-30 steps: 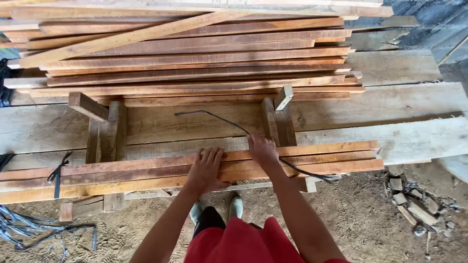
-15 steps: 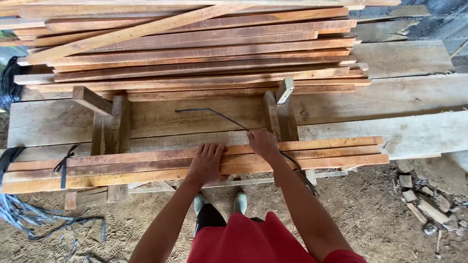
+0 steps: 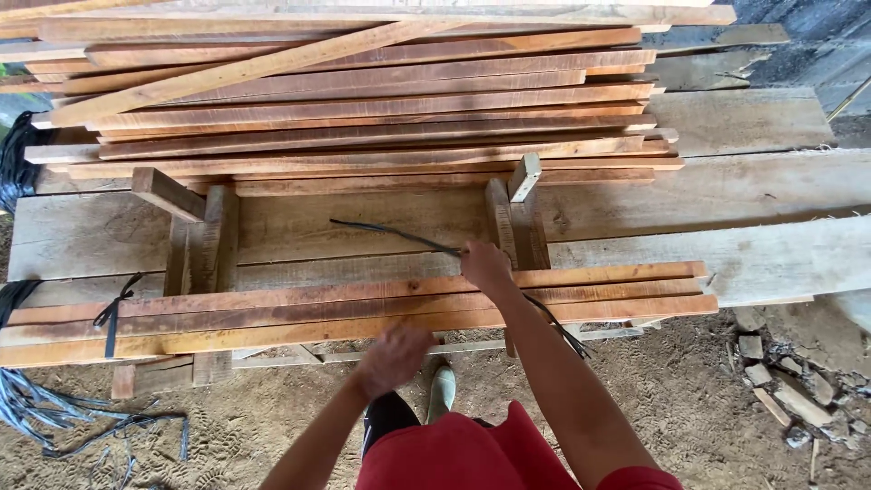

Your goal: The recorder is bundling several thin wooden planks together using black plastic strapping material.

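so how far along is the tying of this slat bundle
Done: a black tie already binds the bundle of slats near its left end. In hand: the right hand holds a black strap over the bundle; the left hand is off it. Left: that strap is unfastened.

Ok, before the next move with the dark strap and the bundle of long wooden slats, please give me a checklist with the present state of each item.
1. Right hand grips the thin dark strap: ok.
2. Strap passes over the bundle of reddish wooden slats and hangs down at its near edge: ok.
3. Left hand is on the bundle: not ok, it is below the near edge, blurred.
4. Slats lie flat and side by side: ok.
5. Black tie at the bundle's left end is in place: ok.
6. Strap runs under the bundle: cannot tell.
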